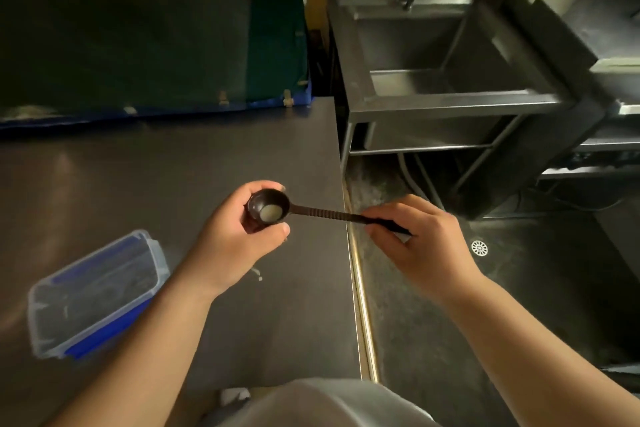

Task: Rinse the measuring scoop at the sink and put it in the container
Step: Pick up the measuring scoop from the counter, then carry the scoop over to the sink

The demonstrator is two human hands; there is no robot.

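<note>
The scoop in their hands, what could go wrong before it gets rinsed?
The measuring scoop holds a pale residue in its bowl; tipping it on the way to the sink might spill it onto the counter or floor. The right hand pinches only the handle's end, so it could slip once the left hand lets go.

Brushed-metal sink (pixel 450 104), glossy plastic scoop (pixel 268 206)

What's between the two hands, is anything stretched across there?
In the head view, the measuring scoop bridges them: left hand cups its bowl, right hand pinches the ribbed handle's end.
</note>
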